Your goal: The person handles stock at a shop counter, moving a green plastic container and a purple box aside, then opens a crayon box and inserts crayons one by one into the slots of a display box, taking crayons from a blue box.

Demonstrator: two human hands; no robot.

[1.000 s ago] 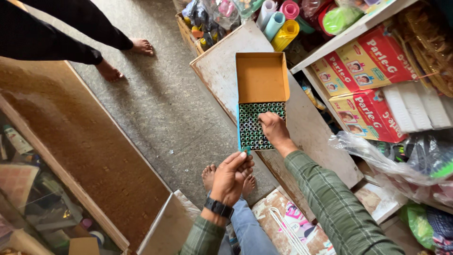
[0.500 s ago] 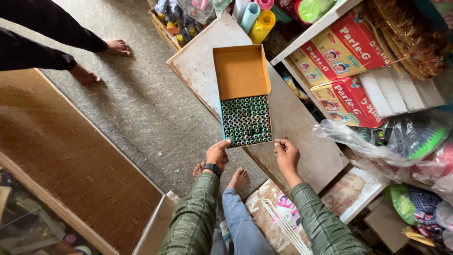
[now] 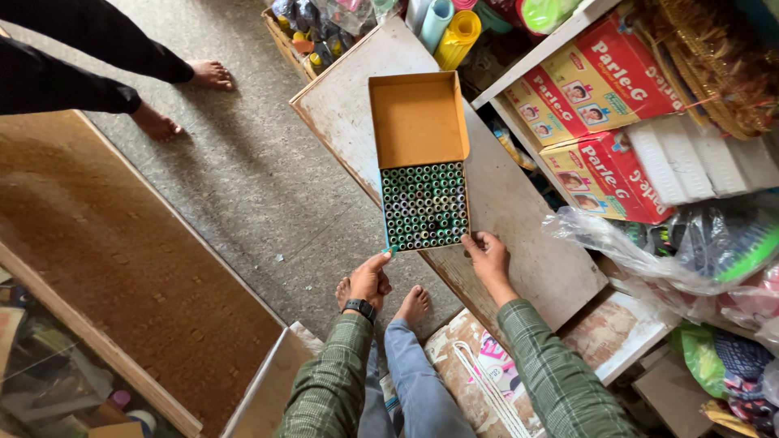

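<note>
Down at the near edge of the worn white table, both hands are meeting an open cardboard box. That box is lying flat on the table, its near end reaching the table's near edge, its orange lid flipped back toward the far side. Its tray is showing tight rows of small thread spools, mostly green and grey, with one dark gap near the lower middle.

Left hand, wearing a black wristwatch, is reaching up with a fingertip touching the box's near left corner; the other fingers are curled loosely, gripping nothing. Right hand is resting against the box's near right corner, thumb and fingers bent on the rim and the table edge, holding nothing else.

Green checked sleeves are covering both forearms, and bare feet are showing on the grey floor below the hands. Another person's bare feet are standing well apart at the far left. Red and yellow biscuit cartons are sitting on the shelf to the right, with rolled coloured sheets beyond the table's far edge.
</note>
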